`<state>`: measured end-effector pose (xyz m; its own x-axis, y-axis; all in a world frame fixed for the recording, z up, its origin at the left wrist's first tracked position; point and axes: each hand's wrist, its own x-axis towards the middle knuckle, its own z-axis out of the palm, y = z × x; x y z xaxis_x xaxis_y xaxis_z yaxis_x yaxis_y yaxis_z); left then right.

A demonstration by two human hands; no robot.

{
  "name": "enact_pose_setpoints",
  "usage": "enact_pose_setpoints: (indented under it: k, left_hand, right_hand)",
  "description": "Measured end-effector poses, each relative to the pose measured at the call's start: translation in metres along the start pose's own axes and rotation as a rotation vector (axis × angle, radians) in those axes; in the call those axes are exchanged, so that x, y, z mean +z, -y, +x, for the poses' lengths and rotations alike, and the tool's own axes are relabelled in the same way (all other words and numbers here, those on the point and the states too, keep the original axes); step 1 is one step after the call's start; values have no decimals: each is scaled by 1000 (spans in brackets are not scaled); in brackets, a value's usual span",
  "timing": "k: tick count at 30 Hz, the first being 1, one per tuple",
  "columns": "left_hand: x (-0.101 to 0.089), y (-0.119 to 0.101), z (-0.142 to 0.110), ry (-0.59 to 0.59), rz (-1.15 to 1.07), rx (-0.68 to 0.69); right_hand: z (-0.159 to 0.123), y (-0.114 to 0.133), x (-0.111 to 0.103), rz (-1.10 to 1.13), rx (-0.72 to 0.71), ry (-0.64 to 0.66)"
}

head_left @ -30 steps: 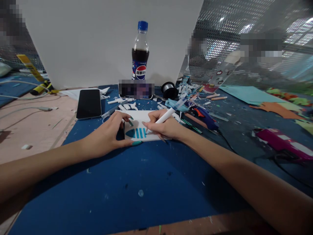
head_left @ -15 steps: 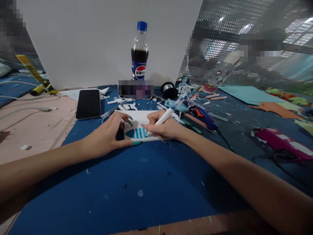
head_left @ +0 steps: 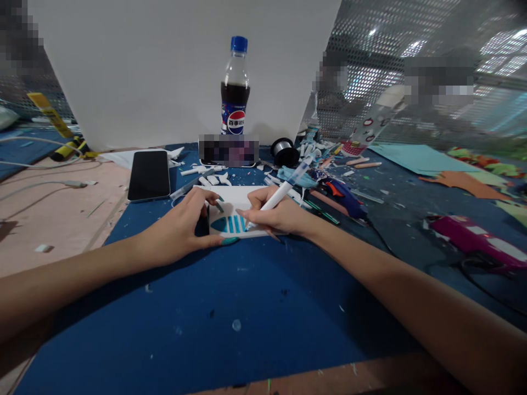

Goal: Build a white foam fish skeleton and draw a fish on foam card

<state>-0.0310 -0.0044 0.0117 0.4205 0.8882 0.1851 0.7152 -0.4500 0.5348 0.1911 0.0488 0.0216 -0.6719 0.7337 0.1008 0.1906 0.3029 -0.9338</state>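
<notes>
A small white board (head_left: 234,193) lies flat on the blue table mat, bearing a teal pointed shape and several blue stripes like a fishbone. My left hand (head_left: 181,222) curves round its left end, thumb along the near edge and curled fingertips on the top face. In my right hand (head_left: 280,214) a white marker pen (head_left: 276,195) is pinched, its barrel slanting up to the right. The pen's tip meets the board beside the rightmost stripe. Part of the board's right side is hidden under my right hand.
Behind the board stand a cola bottle (head_left: 235,93), a propped phone (head_left: 229,151) and a black spool (head_left: 285,152). Another phone (head_left: 149,175) lies left. White scraps, a blue corded tool (head_left: 343,198) and a magenta device (head_left: 477,241) lie right. A white panel (head_left: 164,71) rises behind.
Almost nothing differs. The pen and my right fingers have shifted very slightly at the stripes; my left hand and the board stay in place.
</notes>
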Motion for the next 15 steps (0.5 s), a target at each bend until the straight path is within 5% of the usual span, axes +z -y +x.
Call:
enact_pose_setpoints:
  k: [15]
  left_hand:
    - [1,0,0,-6,3,-10]
  right_hand:
    - [-1,1,2,61,10,26]
